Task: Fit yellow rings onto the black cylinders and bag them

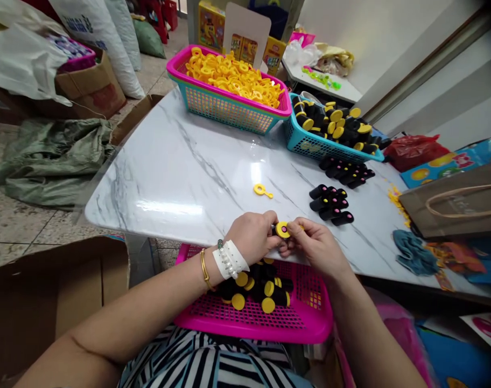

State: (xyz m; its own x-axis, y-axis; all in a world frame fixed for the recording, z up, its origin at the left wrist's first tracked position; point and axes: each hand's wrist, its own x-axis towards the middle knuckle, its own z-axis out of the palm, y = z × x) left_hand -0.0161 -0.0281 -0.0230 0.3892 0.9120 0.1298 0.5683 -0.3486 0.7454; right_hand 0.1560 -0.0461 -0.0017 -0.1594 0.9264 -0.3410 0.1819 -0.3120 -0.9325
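Observation:
Near the table's front edge, my left hand [255, 233] is closed around a black piece, mostly hidden by my fingers. A yellow ring piece [283, 230] sits against its end, with a pink dot showing through the hole. The fingers of my right hand [316, 242] pinch the ring's right side. One loose yellow ring with a short stem [262, 191] lies on the table just beyond my hands. Below them, a pink basket [245, 324] on my lap contains several black tubes with yellow caps [269, 289].
A pink-and-teal basket [229, 110] heaped with yellow ring pieces stands at the back. Beside it, a blue basket [330, 146] contains black-and-yellow tubes. Two groups of black tubes [331, 203] stand at right, near a paper bag [451, 207]. A cardboard box [79, 291] is at left.

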